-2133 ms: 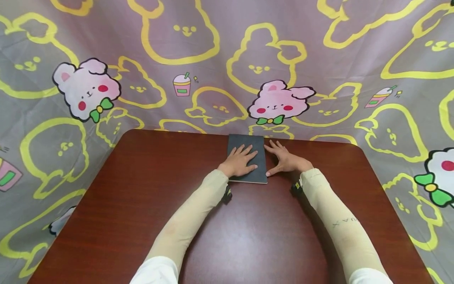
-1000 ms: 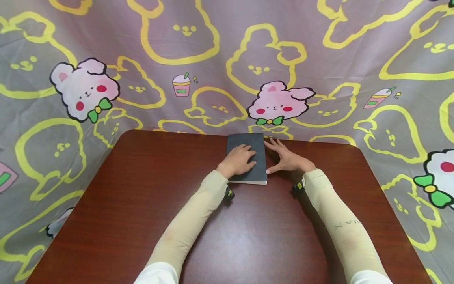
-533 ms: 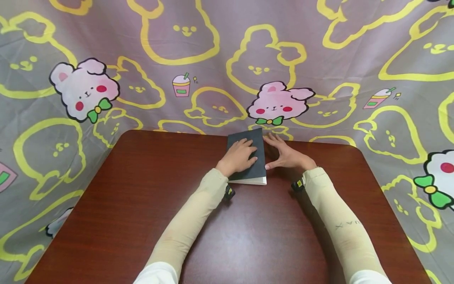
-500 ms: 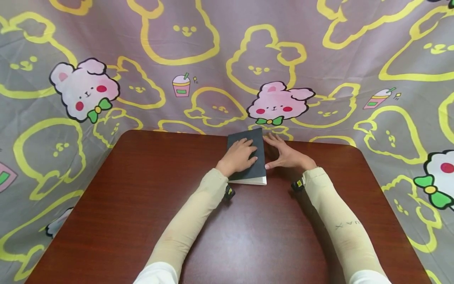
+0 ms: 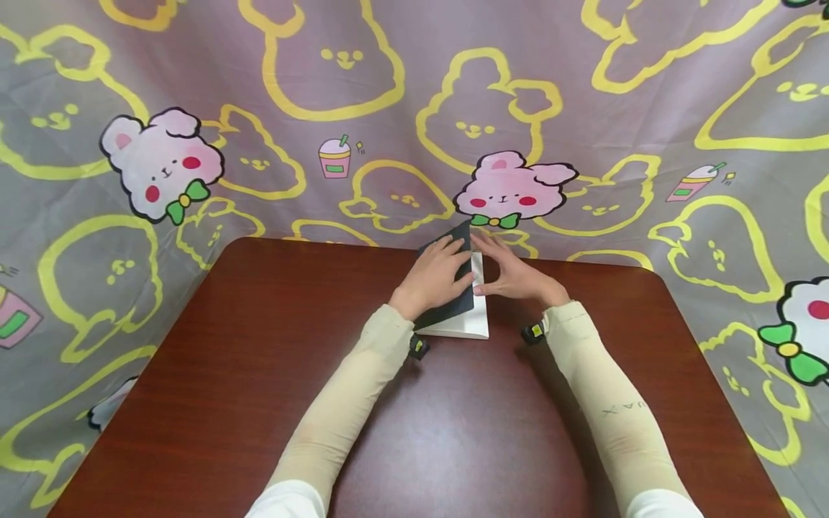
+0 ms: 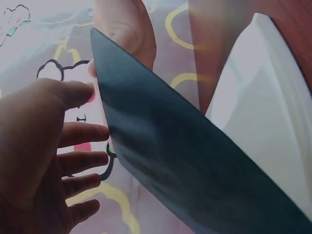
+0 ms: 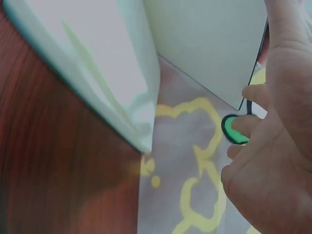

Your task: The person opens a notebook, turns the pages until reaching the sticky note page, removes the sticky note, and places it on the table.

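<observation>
A notebook with a dark blue-grey cover point(image 5: 448, 311) lies at the table's far edge. Its cover stands tilted up at an angle, showing the white pages point(image 5: 478, 318) beneath. In the head view my left hand point(image 5: 432, 275) lies over the cover's outer face; in the left wrist view its fairly straight fingers point(image 6: 83, 160) reach close to the cover's edge. My right hand point(image 5: 518, 277) is at the cover's free edge, thumb and fingers spread apart. In the right wrist view the pale inner side of the cover point(image 7: 209, 44) faces it, fingertips right at the edge.
The reddish-brown wooden table point(image 5: 272, 374) has rounded far corners. A grey curtain point(image 5: 382, 86) with yellow outlines and pink rabbit faces hangs right behind and beside it. A small black device point(image 5: 534, 332) is strapped at the right wrist, another point(image 5: 419, 347) at the left.
The notebook's cover has gone from lying flat to tilted up, its right edge rising and swinging left, baring pages. My right hand has moved left with that edge; my left hand stays over the cover.
</observation>
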Action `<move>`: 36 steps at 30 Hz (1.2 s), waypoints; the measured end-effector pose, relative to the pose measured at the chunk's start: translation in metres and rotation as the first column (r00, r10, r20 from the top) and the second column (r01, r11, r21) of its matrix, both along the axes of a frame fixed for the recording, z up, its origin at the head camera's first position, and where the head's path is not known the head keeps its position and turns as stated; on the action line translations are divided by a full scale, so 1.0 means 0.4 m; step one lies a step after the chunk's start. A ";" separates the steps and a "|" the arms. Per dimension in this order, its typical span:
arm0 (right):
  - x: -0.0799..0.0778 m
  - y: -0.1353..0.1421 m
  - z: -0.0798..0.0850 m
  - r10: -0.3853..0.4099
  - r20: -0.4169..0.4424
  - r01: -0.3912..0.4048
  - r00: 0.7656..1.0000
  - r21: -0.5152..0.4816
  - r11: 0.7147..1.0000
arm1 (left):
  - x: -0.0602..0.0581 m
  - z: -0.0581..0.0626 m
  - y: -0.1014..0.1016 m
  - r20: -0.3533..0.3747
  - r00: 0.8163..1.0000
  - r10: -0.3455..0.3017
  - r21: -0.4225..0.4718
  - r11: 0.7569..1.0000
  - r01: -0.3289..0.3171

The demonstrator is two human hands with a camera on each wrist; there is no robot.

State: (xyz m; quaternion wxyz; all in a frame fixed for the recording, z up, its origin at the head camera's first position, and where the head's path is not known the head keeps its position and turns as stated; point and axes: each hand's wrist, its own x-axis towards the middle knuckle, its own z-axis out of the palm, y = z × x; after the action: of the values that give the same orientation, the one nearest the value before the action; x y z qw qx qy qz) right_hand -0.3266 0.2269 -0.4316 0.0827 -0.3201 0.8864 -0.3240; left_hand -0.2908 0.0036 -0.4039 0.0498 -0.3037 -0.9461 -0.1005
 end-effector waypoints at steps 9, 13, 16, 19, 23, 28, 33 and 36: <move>0.009 -0.024 -0.007 0.003 -0.043 -0.005 0.999 -0.042 0.999 | 0.020 0.031 0.001 -0.006 0.996 0.089 -0.098 0.991 -0.090; 0.024 -0.032 -0.014 -0.021 -0.059 0.020 0.998 -0.021 1.000 | 0.029 0.047 -0.006 -0.021 0.991 0.133 -0.178 0.975 -0.135; 0.036 -0.037 -0.019 -0.032 -0.068 0.033 0.997 0.005 0.999 | 0.032 0.057 -0.014 -0.025 0.989 0.143 -0.205 0.968 -0.146; 0.043 -0.039 -0.032 -0.028 -0.086 0.033 0.996 0.059 0.998 | 0.032 0.062 -0.027 -0.036 0.989 0.142 -0.219 0.965 -0.147; 0.047 -0.039 -0.059 -0.022 -0.088 0.035 0.996 0.149 0.988 | 0.033 0.067 -0.052 -0.059 0.987 0.150 -0.206 0.965 -0.159; 0.053 -0.037 -0.084 -0.043 -0.013 0.045 0.999 0.266 0.963 | 0.035 0.066 -0.084 -0.049 0.984 0.172 -0.176 0.968 -0.178; 0.059 -0.034 -0.094 -0.065 0.029 0.052 0.997 0.325 0.944 | 0.038 0.060 -0.109 -0.017 0.981 0.192 -0.148 0.970 -0.193; 0.058 -0.034 -0.101 -0.069 0.033 0.053 0.997 0.348 0.936 | 0.040 0.065 -0.128 0.001 0.981 0.193 -0.123 0.974 -0.191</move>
State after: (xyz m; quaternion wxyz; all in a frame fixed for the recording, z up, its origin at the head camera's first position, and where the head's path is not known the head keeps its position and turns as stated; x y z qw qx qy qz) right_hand -0.3034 0.2133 -0.4718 0.1474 -0.2654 0.9371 -0.1724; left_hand -0.2748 -0.0478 -0.3781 0.0345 -0.2128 -0.9757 -0.0387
